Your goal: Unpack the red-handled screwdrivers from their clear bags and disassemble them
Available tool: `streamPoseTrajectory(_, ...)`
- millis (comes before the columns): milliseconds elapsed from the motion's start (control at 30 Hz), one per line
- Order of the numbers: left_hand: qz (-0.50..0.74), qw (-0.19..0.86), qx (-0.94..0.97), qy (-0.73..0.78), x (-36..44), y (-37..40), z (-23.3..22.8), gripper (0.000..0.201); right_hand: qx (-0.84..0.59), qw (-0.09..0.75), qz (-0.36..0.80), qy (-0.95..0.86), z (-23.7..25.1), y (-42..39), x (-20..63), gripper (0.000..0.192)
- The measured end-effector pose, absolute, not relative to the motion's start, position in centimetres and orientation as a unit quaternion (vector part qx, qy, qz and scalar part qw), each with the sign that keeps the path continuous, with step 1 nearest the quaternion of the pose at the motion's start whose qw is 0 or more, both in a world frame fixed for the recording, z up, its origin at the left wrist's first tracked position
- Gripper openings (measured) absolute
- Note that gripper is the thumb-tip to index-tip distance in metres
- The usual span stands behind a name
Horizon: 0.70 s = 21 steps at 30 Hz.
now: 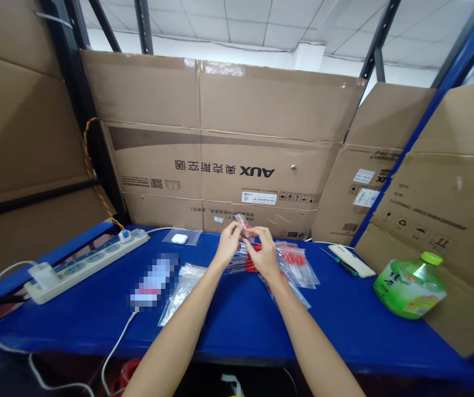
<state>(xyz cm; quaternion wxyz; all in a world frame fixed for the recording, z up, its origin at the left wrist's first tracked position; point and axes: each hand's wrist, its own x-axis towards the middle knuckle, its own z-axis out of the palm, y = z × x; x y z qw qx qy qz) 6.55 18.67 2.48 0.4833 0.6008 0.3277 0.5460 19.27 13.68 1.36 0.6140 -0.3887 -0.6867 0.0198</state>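
Note:
Both my hands are raised over the middle of the blue table, holding a small clear plastic bag point(243, 222) with something red in it. My left hand point(229, 241) pinches the bag's left side. My right hand point(264, 255) grips it from the right, fingers bent. Below them lies a pile of red pieces point(251, 264), partly hidden by the right hand; their exact kind is unclear. To the right are several filled clear bags point(298, 263) with red contents. A stack of clear plastic bags point(185, 286) rests beside my left forearm.
At left are a white power strip point(91, 263) with plugs and cables, and a blurred-out phone point(154, 281). A white case point(179, 239) sits behind. At right are a green screwdriver point(346, 266), a white device point(352, 259) and a green bottle point(410, 286). Cardboard walls point(220, 165) enclose the table.

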Motion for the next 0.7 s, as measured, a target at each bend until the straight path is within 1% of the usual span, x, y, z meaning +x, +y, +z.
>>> streamPoseTrajectory(100,0.535,0.405,0.668,0.322,6.4,18.6,2.3,0.033,-0.415,0.623,0.040,-0.662,0.8,14.2,19.7,0.021)
streamPoseTrajectory(167,0.523,0.369,0.698,0.321,6.3,18.5,2.2,0.033,-0.427,0.635,0.075,-0.639,0.3,14.6,19.9,0.024)
streamPoseTrajectory(267,0.507,0.337,0.714,0.347,6.3,18.4,2.1,0.035,-0.422,0.654,0.161,-0.606,-0.1,15.2,19.9,0.030)
streamPoseTrajectory(433,0.484,0.287,0.746,0.357,6.2,18.3,2.1,0.043,-0.406,0.666,0.258,-0.570,-0.3,15.7,19.9,0.030)
streamPoseTrajectory(533,0.477,0.261,0.763,0.350,6.2,18.3,2.1,0.044,-0.408,0.659,0.276,-0.568,-0.3,15.8,20.1,0.028)
streamPoseTrajectory(700,0.459,0.218,0.787,0.349,6.3,18.3,1.9,0.042,-0.431,0.643,0.250,-0.581,-0.3,16.0,20.5,0.024)
